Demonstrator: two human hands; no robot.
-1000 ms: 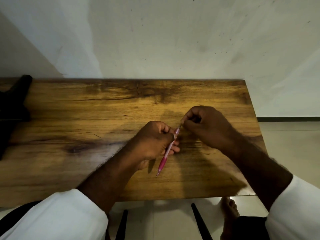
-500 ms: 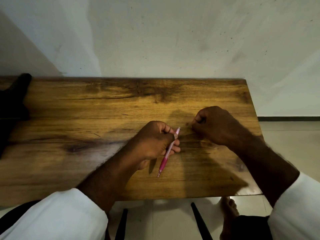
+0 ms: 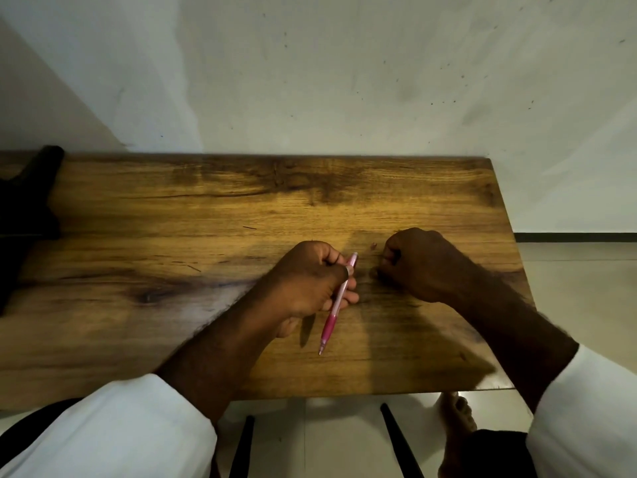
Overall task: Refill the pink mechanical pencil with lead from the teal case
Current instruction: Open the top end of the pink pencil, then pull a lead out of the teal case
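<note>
Between the left hand's [image 3: 312,282] fingers [image 3: 346,298] the slim pink plastic mechanical pencil [image 3: 337,301] is grasped, tip toward the person. The right hand [image 3: 424,263], earlier pinching at its top end, has been drawn aside and rests clenched on the wooden desk [image 3: 172,236], suggesting the cap was removed; no teal case is seen.

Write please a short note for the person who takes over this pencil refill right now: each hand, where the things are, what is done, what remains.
Left hand: holds the pink pencil slanted, tip toward you and just above the table, cap end pointing away.
Right hand: closed in a fist resting on the table, just right of the pencil's cap end; whether it holds anything cannot be seen.
Teal case: not in view.
Done: cannot tell whether lead is in.
Left: check the right hand's contents, confirm the lead, close the pencil.
</note>
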